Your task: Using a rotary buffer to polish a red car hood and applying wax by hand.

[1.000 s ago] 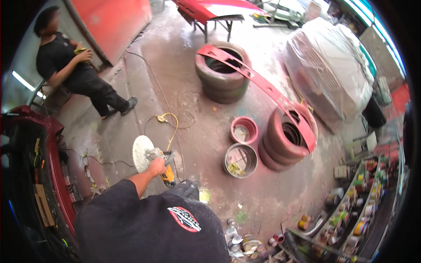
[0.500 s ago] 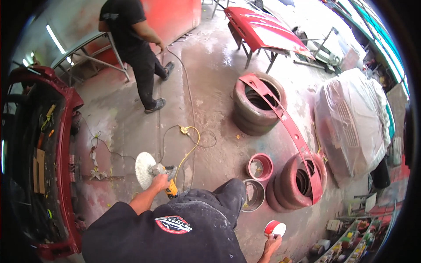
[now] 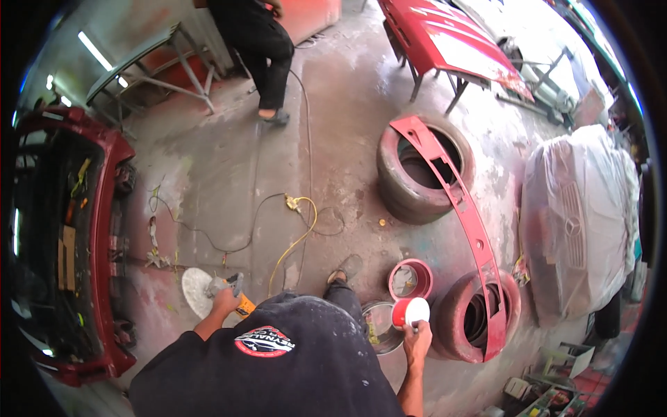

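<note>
My left hand (image 3: 224,300) grips a yellow-and-grey rotary polisher (image 3: 245,305) with a white fluffy pad (image 3: 194,292), low on the left beside my body. My right hand (image 3: 417,337) holds a red can with a white top (image 3: 410,311). Behind that can lie a pink wheel rim (image 3: 425,271) and a metal rim (image 3: 382,344) on the floor. A long pink panel (image 3: 476,233) rests across two tyre stacks (image 3: 403,201) to the right. A yellow extension cord (image 3: 309,229) runs along the floor in front of me.
Red car bodywork (image 3: 104,208) lines the left. A person in dark trousers (image 3: 264,48) stands ahead near a metal stand (image 3: 187,90). A red bonnet (image 3: 451,45) rests on a trestle at the back. A plastic-covered car (image 3: 577,229) and cluttered shelving (image 3: 563,389) occupy the right.
My right hand has come into view with the can and moved up and inward. The co-worker has walked from the left toward the back. My view has shifted, and my legs are stepping forward.
</note>
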Available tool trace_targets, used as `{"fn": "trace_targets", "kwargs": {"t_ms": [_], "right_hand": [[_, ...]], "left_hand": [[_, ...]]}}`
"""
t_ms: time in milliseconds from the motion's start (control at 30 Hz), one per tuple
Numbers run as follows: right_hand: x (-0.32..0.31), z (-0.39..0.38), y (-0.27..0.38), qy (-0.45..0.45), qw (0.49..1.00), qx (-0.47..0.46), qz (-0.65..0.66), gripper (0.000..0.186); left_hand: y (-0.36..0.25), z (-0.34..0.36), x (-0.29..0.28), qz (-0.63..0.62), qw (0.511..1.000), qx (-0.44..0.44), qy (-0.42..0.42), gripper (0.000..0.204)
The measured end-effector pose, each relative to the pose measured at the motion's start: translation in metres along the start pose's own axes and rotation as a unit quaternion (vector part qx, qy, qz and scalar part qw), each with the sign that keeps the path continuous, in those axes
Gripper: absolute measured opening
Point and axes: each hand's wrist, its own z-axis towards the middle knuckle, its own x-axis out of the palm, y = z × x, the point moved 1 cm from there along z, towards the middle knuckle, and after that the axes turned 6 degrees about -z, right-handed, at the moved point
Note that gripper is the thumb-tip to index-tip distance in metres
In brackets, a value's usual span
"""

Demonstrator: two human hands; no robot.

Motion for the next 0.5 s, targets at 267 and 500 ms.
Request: {"fn": "trace_targets", "kwargs": {"t_ms": [267,500], "right_hand": [[0.015,0.135,0.032,0.093,0.985,-0.142,0.002,0.028],[-0.001,0.215,0.072,0.111,0.989,-0.097,0.002,0.021]], "left_hand": [[-0.069,-0.003,-0.038,-0.030,0.997,-0.022,-0.075,0.033],[-0.128,0.019,-0.048,-0.027,0.994,-0.024,-0.099,0.032]]}}
